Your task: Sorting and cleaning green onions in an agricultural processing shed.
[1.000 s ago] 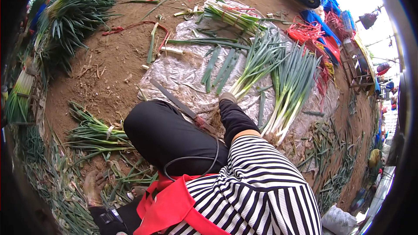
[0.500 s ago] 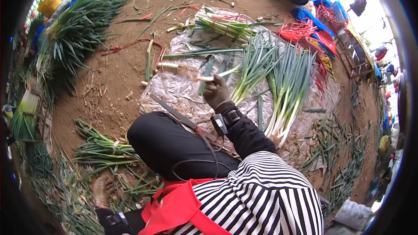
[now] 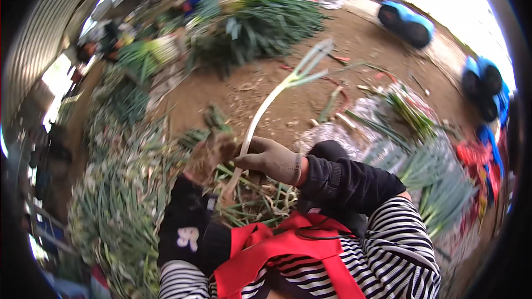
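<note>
My right hand (image 3: 271, 159), in a brownish glove, is closed around the white stalk of a long green onion (image 3: 265, 105). The onion stands tilted, its green leaves fanning up and away and its root end below the hand. Beside the stalk's lower part is my left hand (image 3: 208, 158), brownish and smeared by motion; its fingers cannot be made out. Just beneath both hands lie loose green leaves and trimmings (image 3: 266, 202).
A trimmings heap (image 3: 119, 216) covers the ground at left. Behind lies a large stack of green onions (image 3: 260, 27). On the plastic sheet (image 3: 363, 149) at right are a small bundle (image 3: 410, 113) and loose green onions (image 3: 443, 182); red twine (image 3: 471, 155) lies beyond.
The view has swung left. My right hand has carried a green onion from over the plastic sheet toward my left hand, which has come up beside the stalk.
</note>
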{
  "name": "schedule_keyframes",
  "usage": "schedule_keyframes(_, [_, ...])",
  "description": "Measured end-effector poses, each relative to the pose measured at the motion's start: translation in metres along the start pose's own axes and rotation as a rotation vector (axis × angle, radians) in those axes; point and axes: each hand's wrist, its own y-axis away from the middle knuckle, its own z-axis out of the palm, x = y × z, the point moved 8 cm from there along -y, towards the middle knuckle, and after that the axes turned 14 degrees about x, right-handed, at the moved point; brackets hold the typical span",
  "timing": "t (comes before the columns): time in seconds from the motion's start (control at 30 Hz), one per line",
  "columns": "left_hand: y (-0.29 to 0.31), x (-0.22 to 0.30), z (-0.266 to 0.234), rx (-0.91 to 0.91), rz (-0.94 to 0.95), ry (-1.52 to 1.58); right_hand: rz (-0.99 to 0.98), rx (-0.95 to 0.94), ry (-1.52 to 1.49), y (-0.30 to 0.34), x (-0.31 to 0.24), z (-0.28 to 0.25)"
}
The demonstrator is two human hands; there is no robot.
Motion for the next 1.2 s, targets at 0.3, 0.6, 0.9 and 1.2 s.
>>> schedule_keyframes(0.3, [0.004, 0.038, -0.063, 0.037, 0.218, 0.692, -0.315, -0.243, 0.804, -0.072, 0.107, 0.040])
schedule_keyframes(0.6, [0.031, 0.038, -0.129, 0.425, 0.518, 0.880, -0.418, 0.034, 0.640, -0.102, 0.112, 0.042])
schedule_keyframes(0.9, [0.045, 0.045, -0.103, 0.393, 0.559, 0.856, -0.607, 0.175, 0.862, -0.118, 0.082, 0.056])
schedule_keyframes(1.2, [0.051, 0.059, -0.081, 0.052, 0.523, 0.914, 0.241, -0.047, 0.240, -0.119, 0.140, 0.063])
